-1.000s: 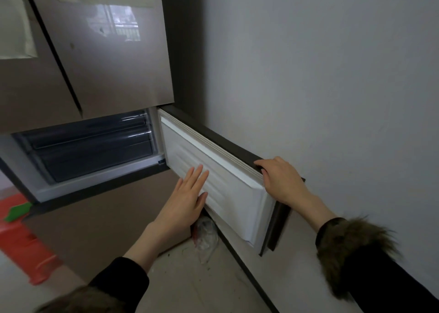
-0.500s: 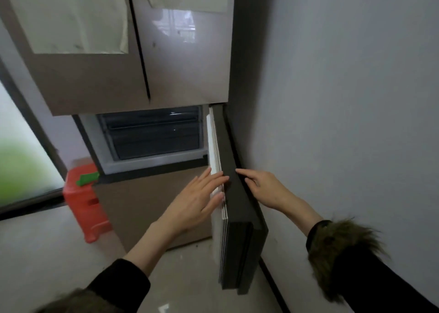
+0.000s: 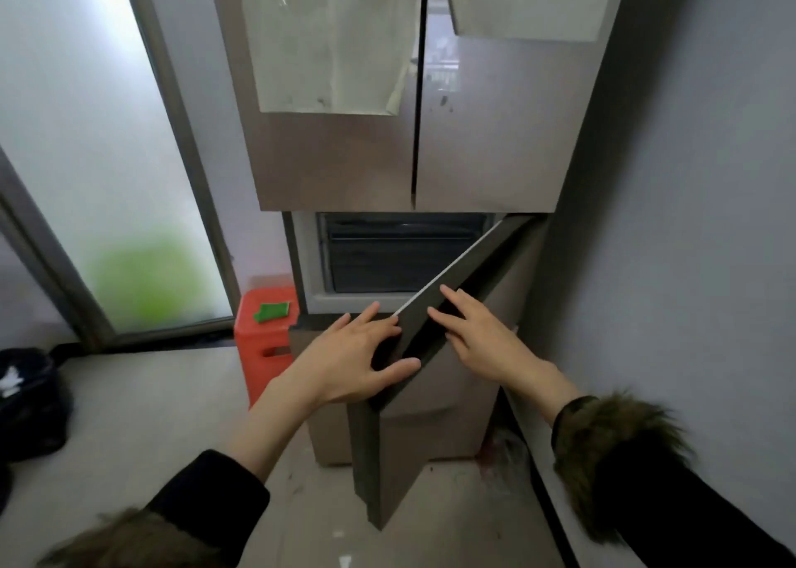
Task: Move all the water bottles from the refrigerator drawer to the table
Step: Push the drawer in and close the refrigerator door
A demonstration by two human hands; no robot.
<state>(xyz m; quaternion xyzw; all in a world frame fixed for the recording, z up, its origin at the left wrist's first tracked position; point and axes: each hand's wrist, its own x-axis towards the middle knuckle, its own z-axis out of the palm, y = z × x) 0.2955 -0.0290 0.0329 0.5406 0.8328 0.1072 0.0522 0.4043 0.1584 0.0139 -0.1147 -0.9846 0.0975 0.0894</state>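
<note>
Pale floor tiles and a grey wall frame a tall brown refrigerator, which serves as the landmark. Far left of the refrigerator, a frosted glass door shows a green blur behind it, and a dark bag sits on the floor below. Just left of the refrigerator stands a red stool with a green scrap on top.

Low on the refrigerator front, a compartment door stands partly swung, showing a dark drawer behind it. The left hand lies spread with straight fingers against the door's free edge, thumb under it. The right hand rests flat, fingers straight, on the door's outer face, right of that edge. Neither hand pinches or holds anything.

No water bottles show anywhere; the dark drawer hides its contents, so I cannot tell whether any remain inside. No tabletop is in view either.

As a judgement, a filled bottle would be moderately heavy, stiff-walled but slightly yielding, and possibly slick with condensation. Wrapping the fingers round the mid-body or just under the shoulder should hold best.
</note>
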